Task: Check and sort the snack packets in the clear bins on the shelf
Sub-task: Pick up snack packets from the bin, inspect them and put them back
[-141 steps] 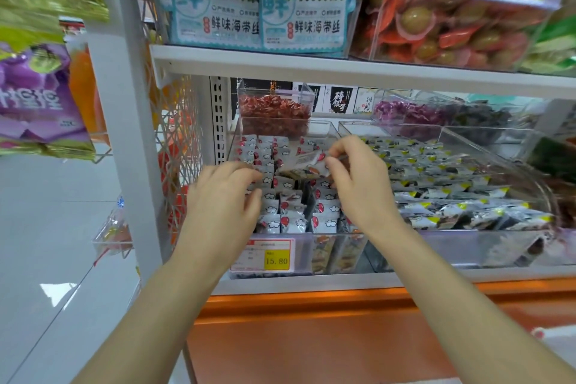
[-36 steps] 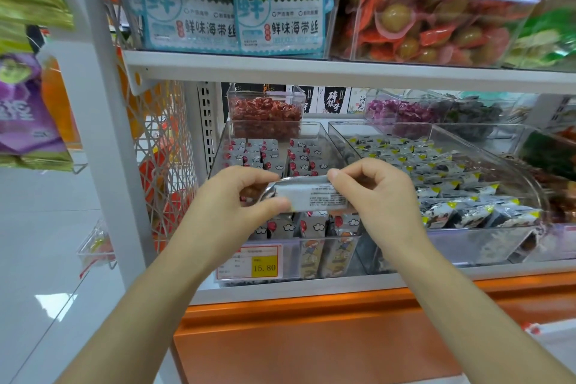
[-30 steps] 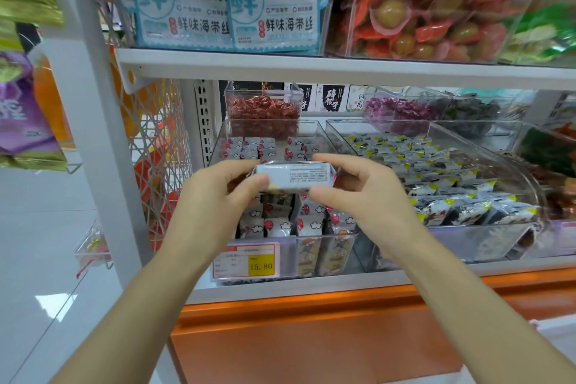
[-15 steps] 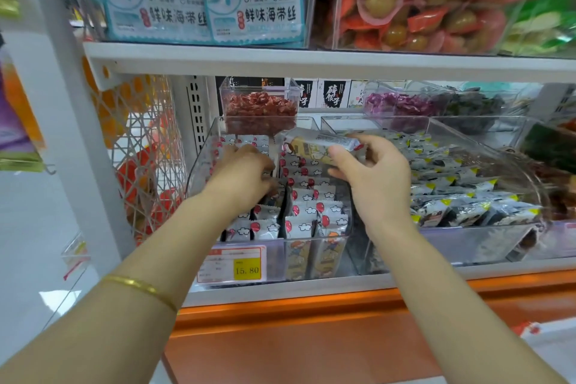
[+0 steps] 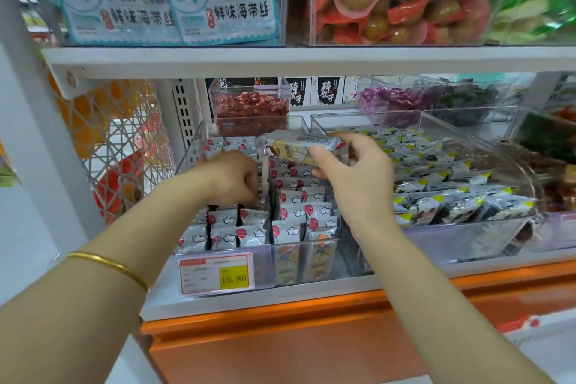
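Observation:
A clear bin (image 5: 265,265) on the white shelf holds rows of upright white snack packets (image 5: 299,215) printed with red balloons and clouds. My right hand (image 5: 352,174) pinches one snack packet (image 5: 296,146) lengthwise, tilted above the middle of the bin. My left hand (image 5: 230,178) reaches down into the left rows, fingers curled among the packets; its fingertips are hidden, so what they hold is unclear. A clear divider (image 5: 265,178) stands between the rows, right beside my left hand.
To the right, a wide clear bin (image 5: 467,237) holds dark packets with yellow corners. Small bins of red (image 5: 249,106) and purple sweets (image 5: 389,97) stand behind. The upper shelf (image 5: 311,58) hangs close overhead. A price tag (image 5: 216,273) reads 15.80.
A second ago both hands held the packet at its ends in front of the bin. My left hand has let go and dropped into the left rows; my right hand has lifted the packet further back.

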Action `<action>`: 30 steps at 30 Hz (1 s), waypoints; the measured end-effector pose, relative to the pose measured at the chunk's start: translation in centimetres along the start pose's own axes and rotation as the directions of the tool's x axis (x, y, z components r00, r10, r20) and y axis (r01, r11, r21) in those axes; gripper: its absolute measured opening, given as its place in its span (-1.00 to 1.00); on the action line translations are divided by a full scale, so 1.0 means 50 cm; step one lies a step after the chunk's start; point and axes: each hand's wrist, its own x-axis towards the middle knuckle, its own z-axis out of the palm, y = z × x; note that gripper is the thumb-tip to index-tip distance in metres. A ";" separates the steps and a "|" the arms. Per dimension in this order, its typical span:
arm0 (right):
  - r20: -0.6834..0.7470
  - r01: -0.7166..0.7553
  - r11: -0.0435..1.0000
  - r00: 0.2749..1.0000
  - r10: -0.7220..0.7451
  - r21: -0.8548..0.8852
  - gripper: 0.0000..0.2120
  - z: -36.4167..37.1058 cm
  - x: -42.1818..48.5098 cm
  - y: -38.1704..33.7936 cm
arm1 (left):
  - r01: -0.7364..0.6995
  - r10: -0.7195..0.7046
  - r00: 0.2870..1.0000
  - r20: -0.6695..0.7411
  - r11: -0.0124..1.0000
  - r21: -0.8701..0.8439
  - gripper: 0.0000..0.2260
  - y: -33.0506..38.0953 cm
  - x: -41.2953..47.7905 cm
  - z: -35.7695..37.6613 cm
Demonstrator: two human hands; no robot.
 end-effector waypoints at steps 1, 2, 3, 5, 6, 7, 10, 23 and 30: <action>0.002 0.005 1.000 1.000 -0.004 -0.003 -0.80 0.000 0.000 0.000 | -0.028 0.029 1.000 0.011 0.999 -0.023 -0.83 -0.001 -0.002 -0.004; 0.005 0.009 1.000 1.000 -0.009 -0.010 -0.81 -0.001 0.000 -0.001 | -0.045 0.045 0.999 0.005 0.998 -0.036 -0.80 -0.003 -0.004 -0.007; 0.009 0.013 1.000 1.000 -0.013 -0.019 -0.81 -0.001 0.000 -0.002 | -0.051 0.051 0.999 -0.012 0.998 -0.037 -0.78 -0.006 -0.005 -0.009; 0.019 0.027 0.999 0.999 -0.026 -0.043 -0.82 -0.002 -0.001 -0.003 | -0.051 0.050 0.998 -0.044 0.998 -0.023 -0.78 -0.014 -0.006 -0.010; 0.026 0.040 0.997 0.999 -0.039 -0.060 -0.84 -0.002 -0.001 -0.004 | -0.051 0.050 0.998 -0.050 0.999 -0.018 -0.79 -0.018 -0.007 -0.009; 0.036 0.061 0.994 0.998 -0.058 -0.086 -0.85 -0.002 0.002 -0.005 | -0.054 0.054 0.997 -0.051 0.999 -0.008 -0.78 -0.020 -0.008 -0.008; 0.088 0.153 0.960 0.987 -0.136 -0.235 -0.87 0.011 0.024 -0.013 | -0.075 0.076 0.996 -0.053 0.997 0.026 -0.75 -0.023 -0.015 -0.006; 0.666 0.444 0.670 0.739 0.101 -0.595 -0.62 0.170 0.118 -0.022 | -0.068 0.057 0.960 -0.275 0.997 -0.032 -0.80 -0.023 -0.066 0.016; 0.773 0.572 0.550 0.583 0.249 -0.609 -0.64 0.181 0.108 0.010 | 0.040 0.044 0.909 -0.414 0.981 0.191 -0.80 -0.042 -0.096 0.032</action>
